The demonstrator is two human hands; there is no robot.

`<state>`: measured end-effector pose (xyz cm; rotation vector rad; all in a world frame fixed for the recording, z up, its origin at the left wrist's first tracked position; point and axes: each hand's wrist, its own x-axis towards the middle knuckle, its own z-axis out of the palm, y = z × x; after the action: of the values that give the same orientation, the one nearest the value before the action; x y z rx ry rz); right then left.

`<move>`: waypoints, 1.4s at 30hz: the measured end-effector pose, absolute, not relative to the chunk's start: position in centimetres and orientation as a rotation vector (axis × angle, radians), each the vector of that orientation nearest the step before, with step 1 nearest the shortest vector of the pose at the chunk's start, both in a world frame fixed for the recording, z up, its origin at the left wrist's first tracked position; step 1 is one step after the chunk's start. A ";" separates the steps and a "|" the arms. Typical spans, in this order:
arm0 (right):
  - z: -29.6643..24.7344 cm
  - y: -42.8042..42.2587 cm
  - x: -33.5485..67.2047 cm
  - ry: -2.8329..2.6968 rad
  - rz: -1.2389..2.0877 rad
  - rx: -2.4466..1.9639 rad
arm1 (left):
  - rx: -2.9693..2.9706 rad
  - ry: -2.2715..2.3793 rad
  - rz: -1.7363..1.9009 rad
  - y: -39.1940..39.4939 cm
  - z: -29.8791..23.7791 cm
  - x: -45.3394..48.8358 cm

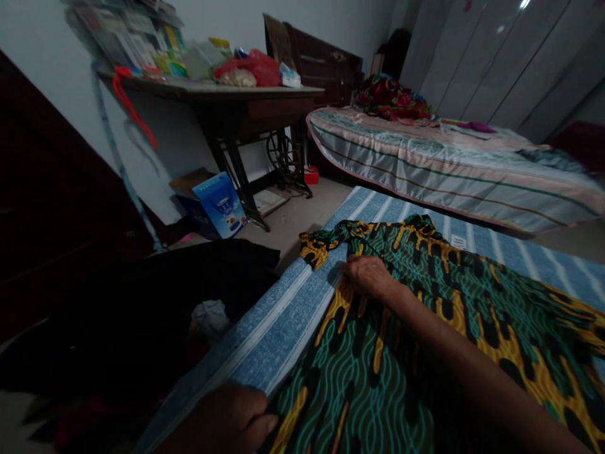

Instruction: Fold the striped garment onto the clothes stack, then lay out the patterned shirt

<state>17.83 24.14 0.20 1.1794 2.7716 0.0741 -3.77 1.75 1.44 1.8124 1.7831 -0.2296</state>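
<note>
A short-sleeved shirt with a green, black and yellow wavy print lies spread over a blue-and-white striped bed cover. My right hand reaches across it, fingers closed on its side edge just below the sleeve. Lower down, at the bottom of the view, my left hand is dark and partly cut off. Its thumb and finger pinch the same side edge of the shirt. A small white label shows beside the far edge of the shirt.
Dark clothes are heaped left of the striped cover. Behind stands a sewing-machine table loaded with bags and boxes, with a blue box on the floor by it. A second bed is at the back right.
</note>
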 end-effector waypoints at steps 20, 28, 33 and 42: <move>-3.0 25.9 21.9 3.086 -0.813 1.554 | 1.934 1.787 0.339 4.7 0.0 1.3; -4.7 26.4 22.8 2.841 -1.784 1.597 | 2.334 1.684 0.487 2.4 -1.0 4.3; -4.5 26.5 23.3 2.655 -2.155 1.547 | 2.523 1.641 0.527 2.0 -2.1 5.3; -4.1 26.4 23.2 2.598 -2.212 1.579 | 2.521 1.598 0.516 1.7 -2.4 5.1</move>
<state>23.17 26.43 -4.11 1.5789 2.5978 -2.2116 5.07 1.72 -2.43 2.5210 1.5985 0.5158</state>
